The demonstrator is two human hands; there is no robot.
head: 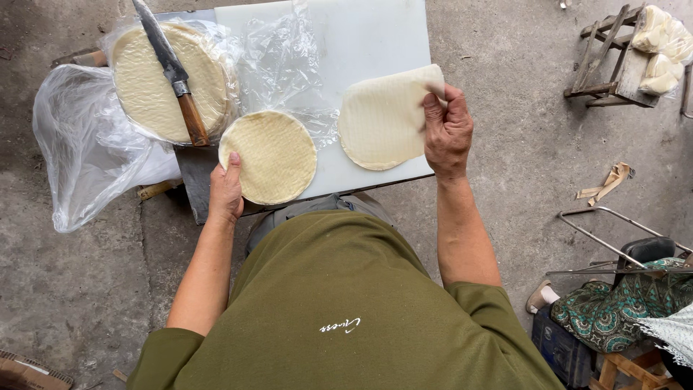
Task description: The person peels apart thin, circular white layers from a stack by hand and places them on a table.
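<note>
On white cutting board (375, 29), near front edge: working through thin round wrappers, pale dough sheets with fine mesh texture.

Left hand (225, 193) pressing flat on small round stack (271, 155) at board's front-left corner, thumb on top, fingers wrapping under the rim; stack overhanging the edge slightly. Grip loose, steadying rather than pinching.

Right hand (447, 133) pinching one single sheet (381, 119) by its right edge, thumb and fingers closed on it, upper-right part lifting and curling off the board, lower-left part lying flat near the front edge. Sheet sitting just beside the small stack, not touching it.

Judging progress: looking early. One sheet separated and out on the board, small stack looking only a few sheets thick, exact count not readable.

Larger round stack (162, 79) sitting untouched in opened clear plastic at back-left corner, partly off the board, with wooden-handled knife (173, 68) lying across it, blade pointing away. Loose plastic wrap (278, 58) crumpling between big stack and small one; plastic bag (86, 144) hanging off to the left over concrete floor (72, 289).

Remaining, as a judgement: rest of small stack plus whole large stack.

Off to the right: wooden stool (613, 61) holding more bagged pale items, another person's foot (540, 295) and patterned clothing, apart from the work.
</note>
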